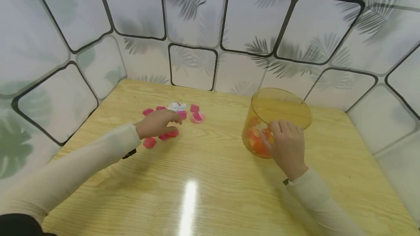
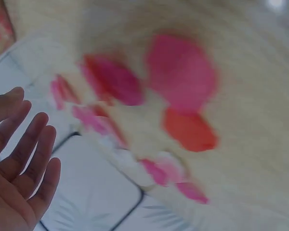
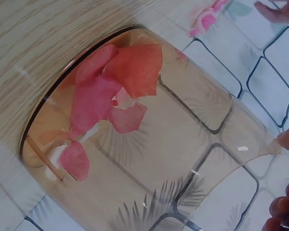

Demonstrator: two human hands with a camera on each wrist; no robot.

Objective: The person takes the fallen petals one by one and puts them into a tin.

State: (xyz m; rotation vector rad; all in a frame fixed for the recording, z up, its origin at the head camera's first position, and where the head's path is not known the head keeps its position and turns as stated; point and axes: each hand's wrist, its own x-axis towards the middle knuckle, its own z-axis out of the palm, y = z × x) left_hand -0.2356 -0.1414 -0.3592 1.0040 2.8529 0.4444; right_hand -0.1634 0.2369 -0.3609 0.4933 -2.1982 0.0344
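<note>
Pink, red and white flower petals lie scattered on the table at left, seen blurred in the left wrist view as pink petals. My left hand hovers over them, fingers loosely extended and apart; the left wrist view shows the hand holding nothing. To the right stands a clear amber jar, open at the top, with red, pink and white petals at its bottom. My right hand grips the jar's near rim, thumb at the wall and fingers over the edge, partly hiding it.
The wood-grain table meets a pale wall covering with dark outlines and leaf prints at the back and both sides. A bright light reflection lies on the table near the front.
</note>
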